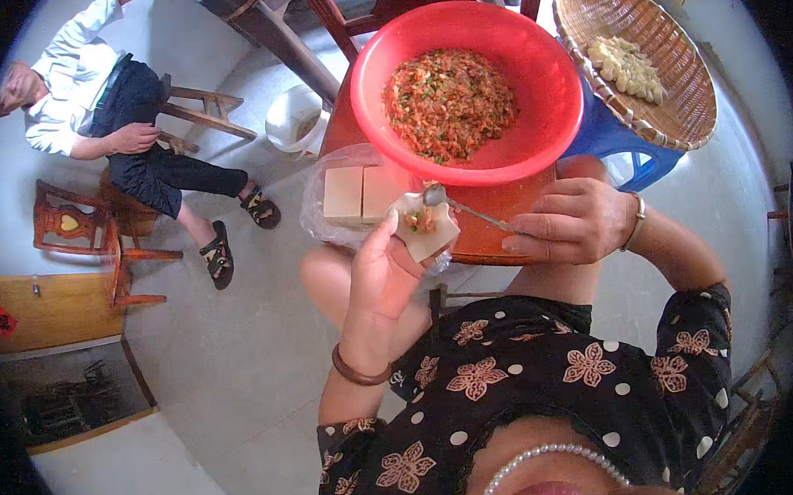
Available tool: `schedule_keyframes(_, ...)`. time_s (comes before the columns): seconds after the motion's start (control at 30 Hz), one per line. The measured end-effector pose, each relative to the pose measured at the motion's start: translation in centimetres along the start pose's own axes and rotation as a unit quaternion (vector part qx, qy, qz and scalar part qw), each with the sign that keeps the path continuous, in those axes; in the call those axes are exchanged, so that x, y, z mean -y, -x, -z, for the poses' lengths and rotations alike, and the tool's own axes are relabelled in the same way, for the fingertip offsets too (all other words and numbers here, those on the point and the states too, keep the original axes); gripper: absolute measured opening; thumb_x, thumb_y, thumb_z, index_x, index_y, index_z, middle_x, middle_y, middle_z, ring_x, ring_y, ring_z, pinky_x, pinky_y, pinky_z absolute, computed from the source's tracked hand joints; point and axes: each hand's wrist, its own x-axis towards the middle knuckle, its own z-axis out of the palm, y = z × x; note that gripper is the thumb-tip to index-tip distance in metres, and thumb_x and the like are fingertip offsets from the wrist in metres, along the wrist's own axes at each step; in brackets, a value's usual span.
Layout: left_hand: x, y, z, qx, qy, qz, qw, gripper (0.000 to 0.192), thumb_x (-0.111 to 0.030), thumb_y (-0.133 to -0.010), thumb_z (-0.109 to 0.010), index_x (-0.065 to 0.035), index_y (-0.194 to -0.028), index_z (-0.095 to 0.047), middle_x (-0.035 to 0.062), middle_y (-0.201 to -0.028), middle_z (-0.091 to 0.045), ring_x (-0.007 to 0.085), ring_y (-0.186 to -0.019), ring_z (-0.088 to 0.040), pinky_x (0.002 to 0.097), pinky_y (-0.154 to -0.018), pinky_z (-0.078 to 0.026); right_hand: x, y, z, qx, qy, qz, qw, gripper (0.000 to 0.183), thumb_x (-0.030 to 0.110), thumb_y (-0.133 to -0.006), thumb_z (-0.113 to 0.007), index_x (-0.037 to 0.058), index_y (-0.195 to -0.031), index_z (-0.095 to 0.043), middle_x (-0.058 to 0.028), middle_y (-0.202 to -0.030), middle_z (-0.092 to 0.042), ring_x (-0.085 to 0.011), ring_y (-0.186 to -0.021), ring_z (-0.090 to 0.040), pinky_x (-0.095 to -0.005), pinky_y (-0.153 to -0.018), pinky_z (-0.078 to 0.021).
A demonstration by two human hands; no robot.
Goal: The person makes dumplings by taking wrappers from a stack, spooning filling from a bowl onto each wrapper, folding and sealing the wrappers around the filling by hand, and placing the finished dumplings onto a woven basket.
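Note:
On the fingers of my left hand [387, 268] lies a square dough wrapper [426, 242], its edges curling up. A small lump of chopped filling [420, 221] sits on the wrapper. My right hand [570, 221] grips the handle of a metal spoon [465, 209], whose bowl is over the wrapper's far edge. Beyond my hands, a red plastic basin [545, 132] holds a mound of orange-brown chopped filling with green bits [453, 103]. Two stacks of square wrappers [343, 193] rest in a clear plastic bag [317, 218] left of the basin.
The basin stands on a red-brown wooden chair seat [490, 232]. At right, a woven bamboo basket [684, 84] with folded dumplings [626, 71] rests on a blue plastic stool [648, 164]. A white bucket [289, 122] and a seated person [134, 120] are at left.

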Motion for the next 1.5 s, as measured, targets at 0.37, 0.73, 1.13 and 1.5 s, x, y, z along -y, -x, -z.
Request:
schedule_keyframes(0.37,0.4,-0.2,-0.4,0.031,-0.096,-0.038,0.994,0.035,-0.019,-0.098,-0.048,-0.0021,-0.129,-0.049,0.0139,-0.123,-0.059,0.0296,-0.115,-0.058,0.0451,-0.096,-0.049,-9.1,-0.5,-3.8,-0.010,-0.177,-0.306,0.935,0.019,0.015,-0.089,-0.055,0.0041,-0.101,-0.065,-0.0168,-0.095,-0.064,-0.0349,-0.089,-0.063,-0.0427,-0.077,-0.0515)
schedule_keyframes(0.73,1.3,1.2,0.6,0.002,-0.063,-0.025,0.998,0.037,-0.024,-0.100,-0.046,-0.0020,-0.129,-0.048,0.0136,-0.124,-0.058,0.0296,-0.112,-0.059,0.0455,-0.095,-0.050,-9.0,0.8,-4.7,-0.043,-0.204,-0.349,0.914,0.024,0.008,-0.086,-0.062,0.0042,-0.109,-0.064,-0.0143,-0.095,-0.066,-0.0321,-0.083,-0.065,-0.0405,-0.077,-0.0531)
schedule_keyframes(1.13,4.4,0.3,1.1,-0.011,-0.009,0.045,0.999,0.044,-0.029,-0.102,-0.037,-0.0002,-0.135,-0.040,0.0170,-0.136,-0.049,0.0329,-0.126,-0.048,0.0508,-0.108,-0.039,5.4,0.7,-6.1,-0.116,-0.017,-0.238,0.964,0.035,0.016,-0.073,-0.076,0.0164,-0.107,-0.068,-0.0034,-0.090,-0.056,-0.0167,-0.068,-0.059,-0.0309,-0.056,-0.0513)
schedule_keyframes(1.5,8.3,2.5,0.4,0.078,-0.285,-0.071,0.953,0.041,-0.011,-0.096,-0.055,0.0020,-0.134,-0.044,0.0111,-0.118,-0.059,0.0189,-0.103,-0.061,0.0313,-0.093,-0.049,7.0,-0.4,-8.8,-0.221,-0.262,-0.386,0.857,0.009,0.013,-0.082,-0.071,0.0110,-0.090,-0.067,-0.0043,-0.093,-0.048,-0.0139,-0.074,-0.053,-0.0255,-0.059,-0.0474)
